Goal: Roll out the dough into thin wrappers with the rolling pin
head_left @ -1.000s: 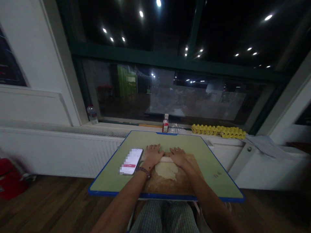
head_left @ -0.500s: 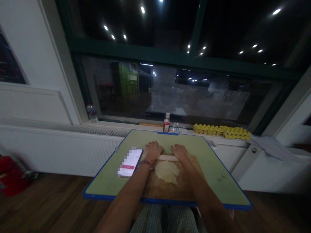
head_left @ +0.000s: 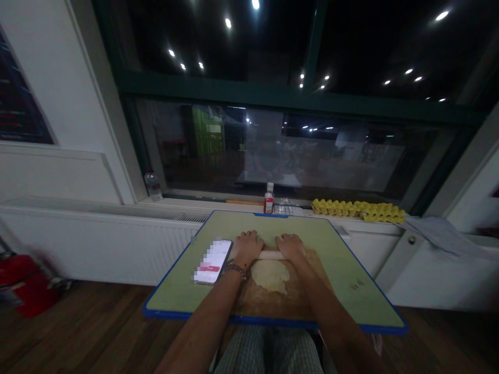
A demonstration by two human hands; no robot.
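A pale rolling pin (head_left: 272, 255) lies crosswise at the far part of a brown wooden board (head_left: 276, 306). My left hand (head_left: 248, 246) holds its left end from above, palm down, with the fingers over the far side. On the right end, my right hand (head_left: 290, 245) holds the pin the same way; a ring shows on one finger. Just on the near side of the pin, a thin, uneven sheet of dough (head_left: 270, 276) lies flat on the board. Both ends of the pin are hidden under my hands.
Left of the board, a phone (head_left: 212, 262) with a lit screen lies on the green, blue-edged table (head_left: 351, 265). Beyond it, the windowsill bears a red-labelled bottle (head_left: 268, 200), yellow egg trays (head_left: 356, 209) and a clear bottle (head_left: 153, 186). A red fire extinguisher (head_left: 29, 285) stands at left.
The view has shifted slightly, so everything sits a little lower and to the right. Both hands stay on the rolling pin at the far edge of the dough.
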